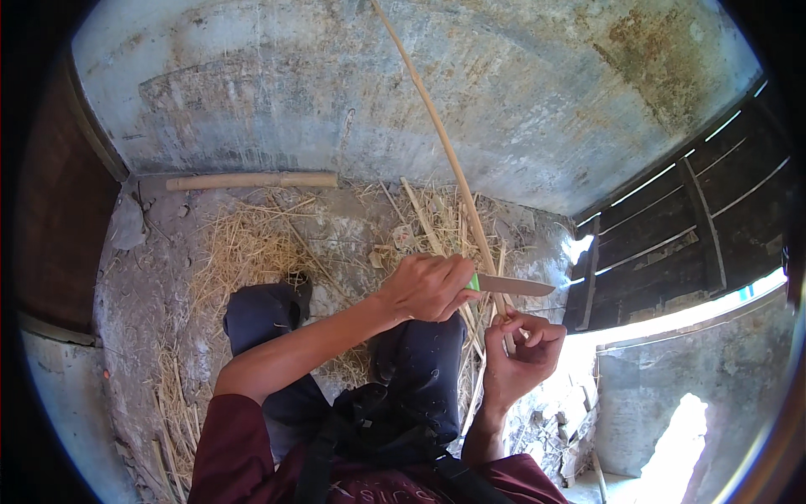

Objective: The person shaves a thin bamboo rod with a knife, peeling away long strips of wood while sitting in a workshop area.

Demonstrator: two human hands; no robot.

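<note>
My left hand (426, 286) is closed around the green handle of a knife (518, 286), whose broad blade points to the right. The blade lies across a long, pale bamboo strip (457, 172) near its lower end. Just below the blade, my right hand (525, 353) pinches the strip between thumb and fingers. From there the strip rises, slightly bowed, past the top of the view against the wall. How deep the blade sits in the strip, if at all, cannot be made out.
Shavings (243, 239) and thin split strips (420, 214) litter the floor around my legs. A thick bamboo pole (252, 181) lies along the foot of the stained wall (336, 101). Dark wooden slats (663, 227) stand at the right, a brown door (63, 202) at the left.
</note>
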